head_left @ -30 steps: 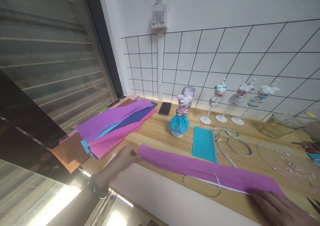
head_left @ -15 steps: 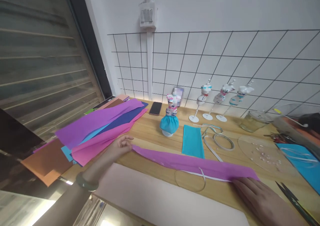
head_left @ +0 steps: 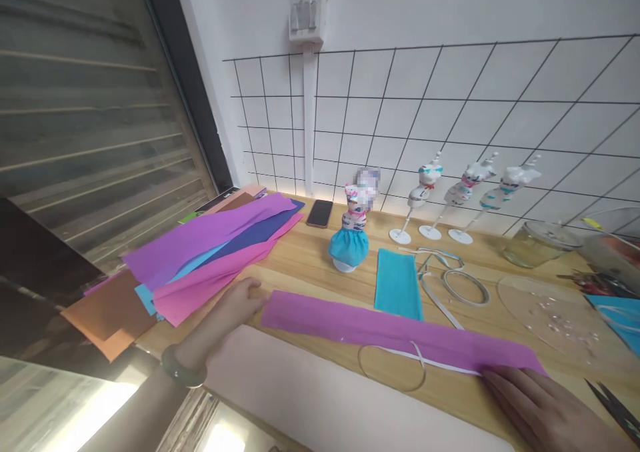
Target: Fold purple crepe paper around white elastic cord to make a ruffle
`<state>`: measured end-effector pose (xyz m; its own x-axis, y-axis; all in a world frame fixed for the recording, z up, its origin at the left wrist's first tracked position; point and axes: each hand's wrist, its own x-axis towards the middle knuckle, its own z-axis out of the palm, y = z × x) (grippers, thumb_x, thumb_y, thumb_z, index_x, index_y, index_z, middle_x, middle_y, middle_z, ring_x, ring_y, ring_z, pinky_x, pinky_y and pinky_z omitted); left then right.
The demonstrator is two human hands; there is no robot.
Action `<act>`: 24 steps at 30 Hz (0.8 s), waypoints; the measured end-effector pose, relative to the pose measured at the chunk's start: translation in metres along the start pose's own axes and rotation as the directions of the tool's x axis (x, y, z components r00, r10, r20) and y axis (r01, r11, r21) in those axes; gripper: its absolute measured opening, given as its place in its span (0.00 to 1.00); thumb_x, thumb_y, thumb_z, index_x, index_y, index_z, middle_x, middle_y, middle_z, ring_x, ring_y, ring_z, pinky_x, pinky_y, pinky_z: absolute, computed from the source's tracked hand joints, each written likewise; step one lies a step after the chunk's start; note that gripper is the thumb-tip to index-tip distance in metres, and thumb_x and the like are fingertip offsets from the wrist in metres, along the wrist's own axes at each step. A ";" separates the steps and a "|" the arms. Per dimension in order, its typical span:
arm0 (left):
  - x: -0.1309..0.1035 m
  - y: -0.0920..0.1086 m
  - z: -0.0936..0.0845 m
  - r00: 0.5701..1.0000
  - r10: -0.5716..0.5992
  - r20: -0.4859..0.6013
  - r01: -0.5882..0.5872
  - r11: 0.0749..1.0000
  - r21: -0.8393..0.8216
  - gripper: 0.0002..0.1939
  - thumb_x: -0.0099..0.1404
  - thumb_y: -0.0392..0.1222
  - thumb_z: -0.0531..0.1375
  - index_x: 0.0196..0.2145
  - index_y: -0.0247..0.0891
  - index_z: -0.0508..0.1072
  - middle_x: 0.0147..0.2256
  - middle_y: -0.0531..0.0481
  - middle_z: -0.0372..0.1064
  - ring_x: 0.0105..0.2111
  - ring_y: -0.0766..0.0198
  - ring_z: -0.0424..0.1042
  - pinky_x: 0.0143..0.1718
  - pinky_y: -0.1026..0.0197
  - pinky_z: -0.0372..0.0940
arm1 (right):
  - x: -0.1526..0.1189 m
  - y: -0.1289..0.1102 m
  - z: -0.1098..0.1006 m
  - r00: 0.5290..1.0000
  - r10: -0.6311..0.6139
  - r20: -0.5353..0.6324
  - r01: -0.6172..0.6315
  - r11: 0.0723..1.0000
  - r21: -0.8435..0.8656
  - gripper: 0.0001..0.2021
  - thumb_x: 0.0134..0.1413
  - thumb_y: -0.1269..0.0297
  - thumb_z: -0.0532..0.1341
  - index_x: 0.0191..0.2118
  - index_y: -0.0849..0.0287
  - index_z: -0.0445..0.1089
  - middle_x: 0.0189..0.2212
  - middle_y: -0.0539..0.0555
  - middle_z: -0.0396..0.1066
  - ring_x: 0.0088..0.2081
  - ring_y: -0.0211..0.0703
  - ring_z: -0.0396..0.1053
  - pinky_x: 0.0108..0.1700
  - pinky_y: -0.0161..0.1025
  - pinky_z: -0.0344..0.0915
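A long purple fabric strip (head_left: 360,325) lies across the wooden table, with a narrow white ribbon (head_left: 435,365) along its lower edge near the right end. My left hand (head_left: 245,300), with a bangle (head_left: 183,368) on the wrist, has its curled fingers at the strip's left end and seems to pinch it there. Flat on the right end rests my right hand (head_left: 537,399), palm down, fingers close together. A loop of the ribbon curls below the strip's middle. Behind the strip lies a blue cloth rectangle (head_left: 399,284).
Layered coloured fabrics (head_left: 210,239) lie at the left. Behind stand a small dress form in a blue skirt (head_left: 349,247), a phone (head_left: 319,213) and several bare forms. Ribbon rolls (head_left: 467,287), beads, a jar (head_left: 540,242) and scissors (head_left: 617,405) are at right; a pale board (head_left: 325,392) is in front.
The strip's left end, narrow and gathered at my left hand before, now lies spread and flatter. My right hand stays on the right end. The whole view has shifted slightly.
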<state>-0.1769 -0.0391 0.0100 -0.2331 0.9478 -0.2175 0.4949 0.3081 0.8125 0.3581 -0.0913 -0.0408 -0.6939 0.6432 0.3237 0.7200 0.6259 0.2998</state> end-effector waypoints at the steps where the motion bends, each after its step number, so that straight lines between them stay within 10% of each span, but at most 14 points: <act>1: 0.000 0.000 0.002 1.000 -0.010 0.023 0.011 1.000 -0.010 0.31 0.47 0.53 0.62 0.46 0.33 0.65 0.20 0.56 0.63 0.20 0.64 0.64 0.20 0.64 0.54 | -0.002 0.001 0.002 1.000 -0.004 0.016 0.004 1.000 -0.004 0.20 0.47 0.68 0.55 0.48 0.53 0.71 0.47 0.55 0.72 0.45 0.56 0.70 0.42 0.49 0.69; 10: -0.003 0.013 0.015 0.989 0.059 0.138 -0.029 0.977 -0.213 0.33 0.43 0.44 0.65 0.46 0.31 0.64 0.20 0.59 0.62 0.21 0.67 0.65 0.25 0.63 0.58 | 0.010 -0.005 -0.011 0.997 -0.023 -0.069 0.022 1.000 -0.017 0.17 0.53 0.68 0.51 0.46 0.55 0.71 0.44 0.55 0.73 0.43 0.50 0.71 0.41 0.43 0.68; 24: -0.002 0.040 0.011 0.964 0.224 -0.142 -0.264 0.748 -0.609 0.24 0.45 0.43 0.68 0.41 0.38 0.70 0.29 0.55 0.65 0.30 0.70 0.66 0.33 0.68 0.62 | 0.023 -0.009 -0.023 0.984 0.175 0.039 -0.175 0.984 0.015 0.14 0.62 0.62 0.49 0.43 0.58 0.71 0.40 0.59 0.73 0.42 0.49 0.70 0.43 0.46 0.66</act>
<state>-0.1471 -0.0281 0.0375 -0.2329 0.9712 0.0496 -0.0784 -0.0696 0.9945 0.3358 -0.0925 -0.0160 -0.5575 0.7592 0.3360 0.8302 0.5101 0.2249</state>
